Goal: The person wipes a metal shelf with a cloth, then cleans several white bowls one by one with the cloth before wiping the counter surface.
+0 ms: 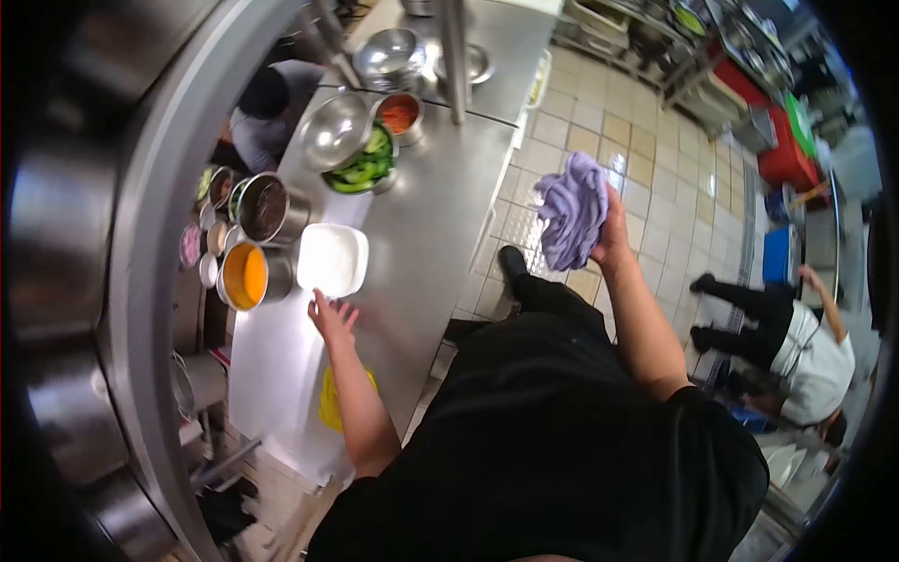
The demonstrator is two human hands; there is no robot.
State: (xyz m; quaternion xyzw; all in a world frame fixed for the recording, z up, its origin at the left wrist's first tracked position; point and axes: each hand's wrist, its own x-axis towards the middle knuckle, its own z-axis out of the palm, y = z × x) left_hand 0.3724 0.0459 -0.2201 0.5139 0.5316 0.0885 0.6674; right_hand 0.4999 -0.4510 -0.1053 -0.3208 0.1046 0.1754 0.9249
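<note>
Fingers [319,302] of the left hand [332,323] are spread wide, palm empty, at the near edge of a white rectangular container [333,260]; whether they touch its rim I cannot tell. At the far left, small round containers [191,245] sit beside a metal pot [278,278] of orange contents and another metal pot [296,214] of dark contents. A person in a grey top [267,139] is partly visible beyond them. The white container stands on the stainless steel counter [426,206], just right of both pots, and a yellow item [331,403] lies partly behind the left forearm. Farther up the counter, an empty-looking metal bowl [335,131] is next to a bowl of cut green vegetables [363,173] and a metal container of orange-red pieces [400,116]. To the right of the counter, the right hand [613,234] has its fingers closed on a bunched purple cloth [571,211], raised and seen against the tiled floor [684,197]. At the far right, a person in a white top [817,361] has one arm extended near a blue container [777,253].
</note>
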